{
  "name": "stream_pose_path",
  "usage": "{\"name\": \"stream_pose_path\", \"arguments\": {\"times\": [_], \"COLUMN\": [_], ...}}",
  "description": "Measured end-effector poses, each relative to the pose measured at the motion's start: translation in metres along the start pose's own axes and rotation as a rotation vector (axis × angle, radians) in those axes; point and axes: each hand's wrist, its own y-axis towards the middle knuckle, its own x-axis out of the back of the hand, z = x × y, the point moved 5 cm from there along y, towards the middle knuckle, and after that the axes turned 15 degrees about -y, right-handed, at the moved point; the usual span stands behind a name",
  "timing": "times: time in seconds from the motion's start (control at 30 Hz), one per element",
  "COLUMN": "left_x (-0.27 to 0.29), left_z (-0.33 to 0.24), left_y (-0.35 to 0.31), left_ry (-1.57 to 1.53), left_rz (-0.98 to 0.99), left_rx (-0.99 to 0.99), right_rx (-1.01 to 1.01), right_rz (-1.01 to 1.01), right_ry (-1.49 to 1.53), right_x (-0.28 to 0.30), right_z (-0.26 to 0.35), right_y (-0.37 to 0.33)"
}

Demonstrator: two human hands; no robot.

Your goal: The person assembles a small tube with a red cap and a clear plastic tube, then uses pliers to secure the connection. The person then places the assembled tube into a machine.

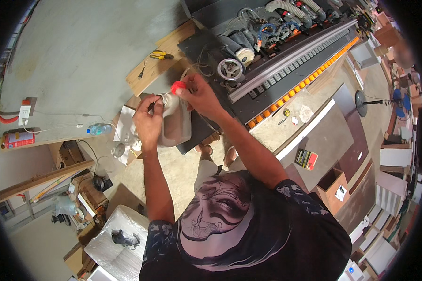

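I have the long machine (293, 63) filling the stretch between twelve and two o'clock, and off its near end, at ten o'clock from the middle of my view, stands the translucent jug (177, 124). The jug's long axis runs from between eleven and twelve down to between five and six, mouth at the far end; I can't tell whether it leans. My right forearm reaches in from between four and five o'clock, the left almost straight up from six, backs of both hands toward me. The left hand (147, 119) is nearer the mouth, on its seven-to-eight side, thumb and fingers narrow there; clamped or merely resting, I can't tell. The right hand (197, 95) pinches the red cap (177, 87) in its fingertips. As I judge it, everything turns on cap against mouth: the cap is just beside it, between one and two o'clock, any contact unclear.
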Motion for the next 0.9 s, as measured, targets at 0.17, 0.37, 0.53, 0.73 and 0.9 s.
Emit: {"name": "stream_pose_path", "arguments": {"times": [0.17,0.37,0.53,0.73,0.9], "left_x": [-0.006,-0.007,-0.011,-0.051,-0.08], "left_z": [-0.008,-0.007,-0.034,-0.016,0.019], "left_y": [-0.008,-0.012,-0.033,-0.092,-0.097], "left_ry": [0.136,0.204,0.067,-0.333,-0.692], "left_rz": [-0.04,-0.079,-0.195,-0.134,-0.018], "left_rx": [-0.157,-0.238,-0.346,0.036,0.449], "right_rx": [-0.069,-0.127,-0.133,-0.108,-0.131], "right_rz": [0.087,0.185,0.209,0.225,0.234], "right_ry": [-0.055,-0.094,0.095,0.074,0.059], "right_x": [0.007,0.014,0.018,0.026,0.033], "right_z": [-0.028,-0.061,-0.049,-0.036,-0.031], "right_y": [-0.025,-0.042,-0.053,-0.062,-0.069]}}
